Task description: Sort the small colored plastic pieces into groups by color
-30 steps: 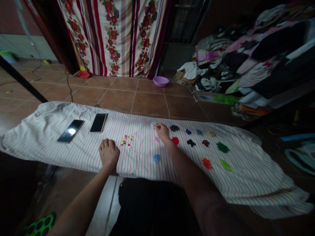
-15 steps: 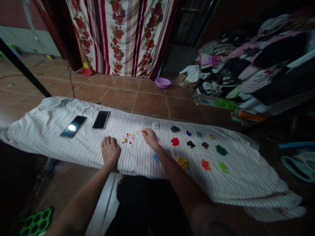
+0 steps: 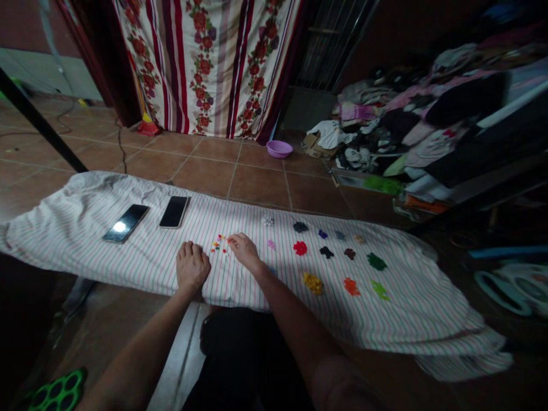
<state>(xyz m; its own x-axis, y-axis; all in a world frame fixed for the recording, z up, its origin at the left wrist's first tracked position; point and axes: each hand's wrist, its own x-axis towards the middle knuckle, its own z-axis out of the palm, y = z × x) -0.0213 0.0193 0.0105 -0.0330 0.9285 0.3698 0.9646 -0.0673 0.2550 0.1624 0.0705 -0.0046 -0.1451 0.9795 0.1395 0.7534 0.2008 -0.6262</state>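
Observation:
My right hand reaches over the cloth with thumb and fingertips pinched at the right edge of a small scatter of mixed coloured pieces. A tiny orange-red piece shows at those fingertips. Palm down, my left hand rests on the striped cloth just left of the scatter, its fingers lying on the fabric and holding nothing. Sorted piles lie to the right: pink, white, red, yellow, black and several more. My right wrist partly covers the blue pile.
Two phones lie on the cloth's left part. A dark green pile and a lime pile sit at the right. Beyond the table are a purple basin, a flowered curtain and heaped clothes.
My right hand has moved left, from beside the pink and white piles to the mixed scatter. The pink pile now shows fully. My left hand stays in place.

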